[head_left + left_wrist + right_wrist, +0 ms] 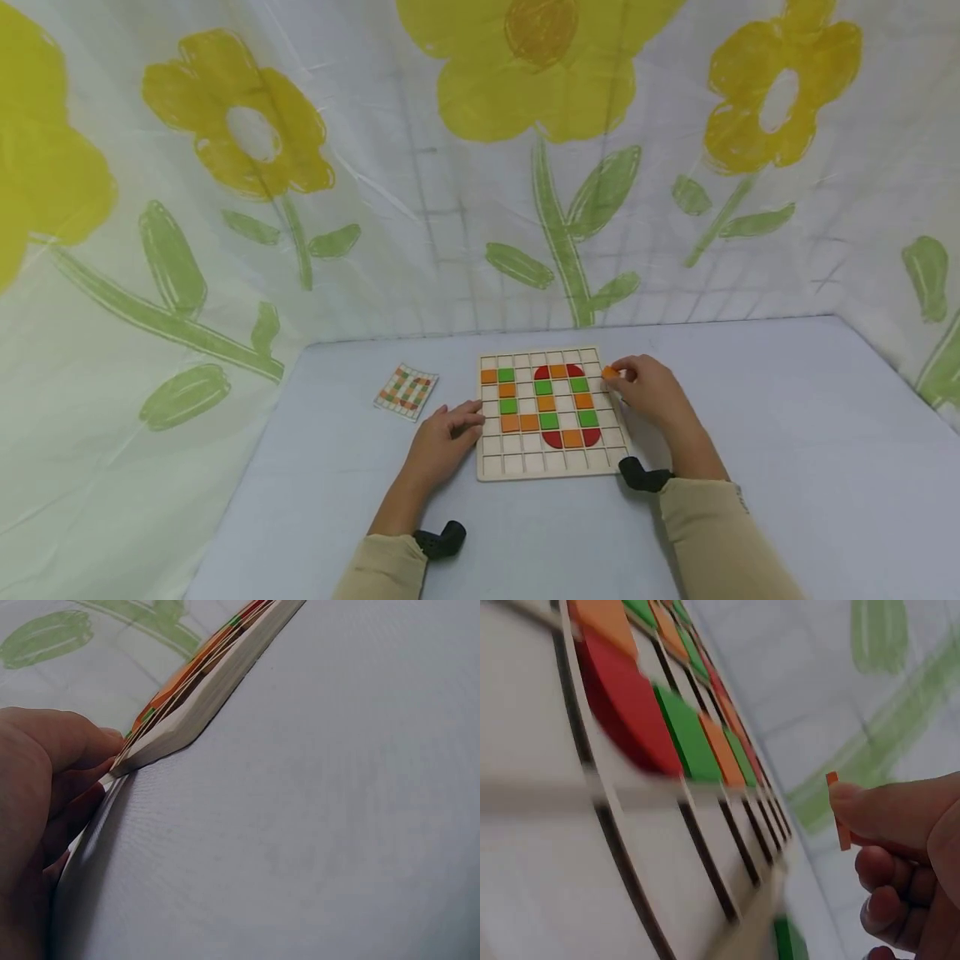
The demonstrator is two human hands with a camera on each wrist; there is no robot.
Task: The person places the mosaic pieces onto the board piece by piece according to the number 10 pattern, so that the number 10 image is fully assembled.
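A wooden grid board (555, 467) lies on the pale table, holding several orange, green and red tiles. My right hand (649, 390) hovers at the board's right edge and pinches a thin orange tile (611, 372) between thumb and fingers; the right wrist view shows that tile (838, 811) held on edge above the grid board (547, 847). My left hand (448, 436) rests on the table against the board's left edge, its fingers (56, 761) touching the grid board (195, 701) at the side.
A small pattern card (406, 390) with a checkered print lies left of the board. A flower-printed cloth wall (480, 167) encloses the table at the back and both sides. The grey tabletop (787, 433) stretches right of the board.
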